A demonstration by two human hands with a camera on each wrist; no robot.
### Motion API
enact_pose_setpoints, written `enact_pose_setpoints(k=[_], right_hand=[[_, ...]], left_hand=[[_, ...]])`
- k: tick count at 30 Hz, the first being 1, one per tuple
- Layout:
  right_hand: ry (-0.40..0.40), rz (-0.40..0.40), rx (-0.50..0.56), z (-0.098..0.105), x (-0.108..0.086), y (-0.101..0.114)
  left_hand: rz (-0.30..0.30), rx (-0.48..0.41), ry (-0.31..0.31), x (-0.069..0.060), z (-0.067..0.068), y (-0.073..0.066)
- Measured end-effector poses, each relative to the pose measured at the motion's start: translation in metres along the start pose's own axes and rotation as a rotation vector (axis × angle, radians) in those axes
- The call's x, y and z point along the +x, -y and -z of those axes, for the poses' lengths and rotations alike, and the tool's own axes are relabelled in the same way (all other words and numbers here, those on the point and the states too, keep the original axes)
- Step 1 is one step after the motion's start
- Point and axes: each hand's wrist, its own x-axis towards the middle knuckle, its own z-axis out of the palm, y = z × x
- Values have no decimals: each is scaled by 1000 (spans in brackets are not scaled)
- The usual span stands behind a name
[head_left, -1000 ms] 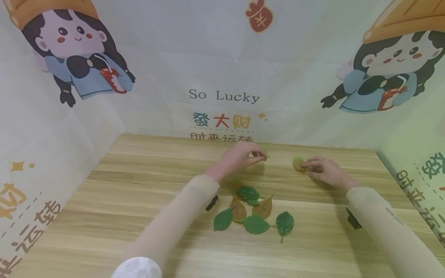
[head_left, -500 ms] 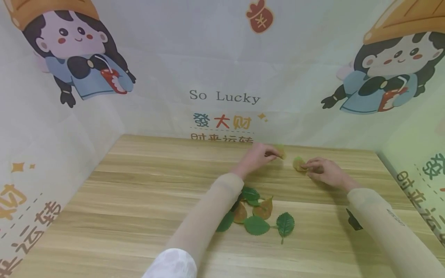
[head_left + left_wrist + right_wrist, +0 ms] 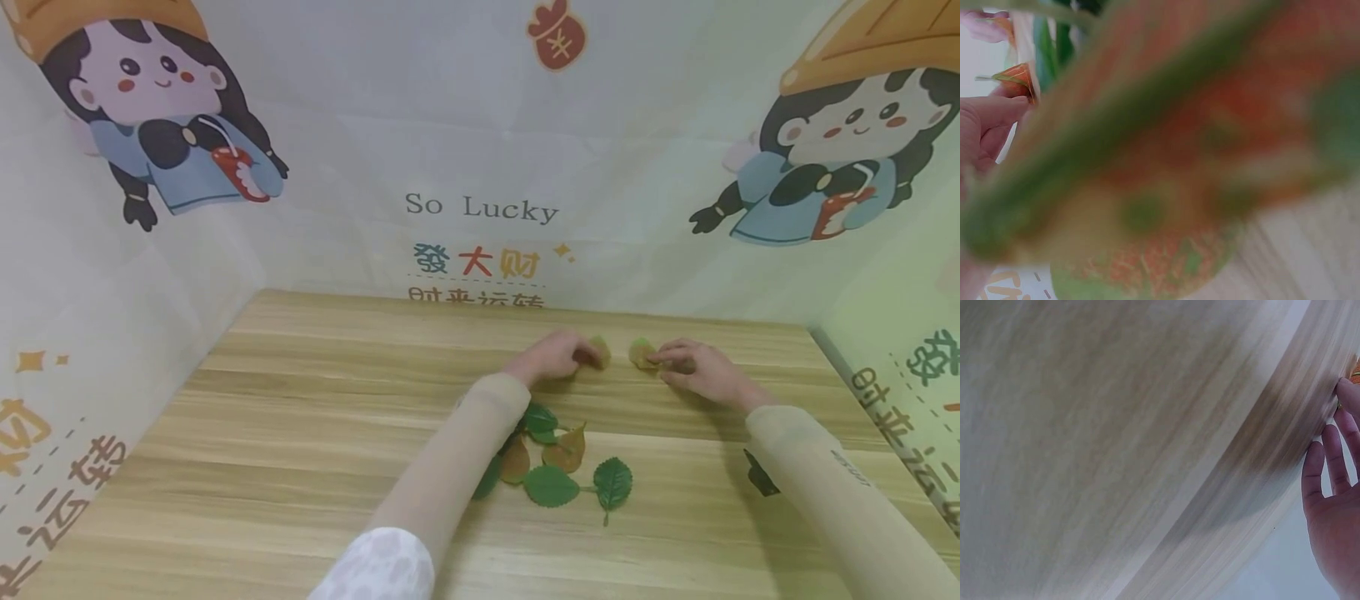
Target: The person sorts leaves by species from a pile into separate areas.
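Note:
Toward the table's far edge, my left hand (image 3: pixel 558 354) pinches a small orange-brown leaf (image 3: pixel 602 352) with a green tip. In the left wrist view the thumb and finger of the left hand (image 3: pixel 988 122) meet at an orange leaf (image 3: pixel 1016 80). To the right of it, my right hand (image 3: pixel 701 371) pinches the edge of a similar yellowish-brown leaf (image 3: pixel 642 353) low over the table. A narrow gap separates the two leaves. The right wrist view shows the right hand (image 3: pixel 1341 531) at the edge, with only a sliver of its leaf.
Nearer me on the wooden table (image 3: pixel 262 433) lie several leaves, including a green leaf (image 3: pixel 551 486), a dark green leaf (image 3: pixel 613 483) and a brown leaf (image 3: pixel 566 450). My left sleeve (image 3: pixel 450 450) covers part of the group. Printed cloth (image 3: pixel 337 167) stands behind the table.
My left hand has moved to the right with its leaf, then lowered it closer to the table beside the other leaf. The right hand has stayed in place.

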Motion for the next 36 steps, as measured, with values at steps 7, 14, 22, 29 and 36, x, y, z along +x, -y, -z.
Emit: enact_pose_setpoints(k=[7,14,22,29,36], right_hand=[[1,-4,-1,1,3,0],[13,-13,5,1,5,2],[16,-13,9,-2,3,0],[10,-7,-6,-1,4,0],[3,-22,-3,0,4,1]], left_hand=[[15,242,50,-4,2,2],[99,211,73,-7,5,1],[36,164,96,-11,4,10],[75,199,129,-11,5,9],[114,244,148,-12,6,5]])
